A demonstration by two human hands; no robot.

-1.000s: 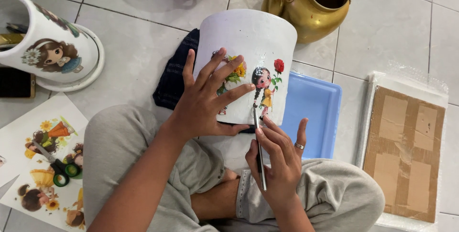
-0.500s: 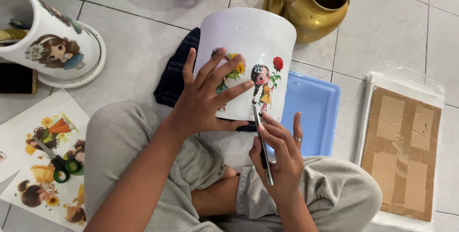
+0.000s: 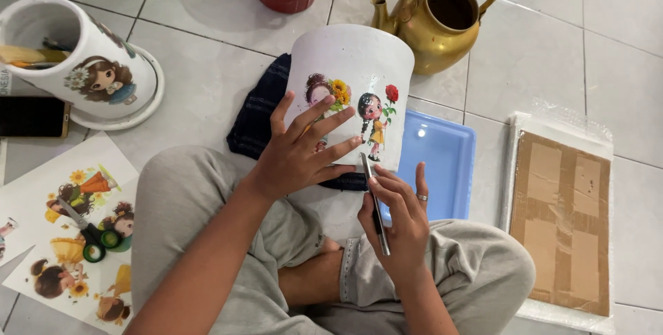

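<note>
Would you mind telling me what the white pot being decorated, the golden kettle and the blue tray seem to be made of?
The white pot looks like matte painted clay or cement: dull, chalky, no glare. The golden kettle appears to be polished brass-coloured metal, with bright highlights on its belly. The blue tray seems to be smooth plastic, given its even colour and soft sheen.

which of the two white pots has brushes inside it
The white pot at far left, lying tilted on a white saucer. The white pot in the lap is under the left hand.

Bare forearms, a silver ring (image 3: 421, 197) on the right hand (image 3: 397, 221), light grey trousers (image 3: 173, 211) with patterned cuffs.
</note>
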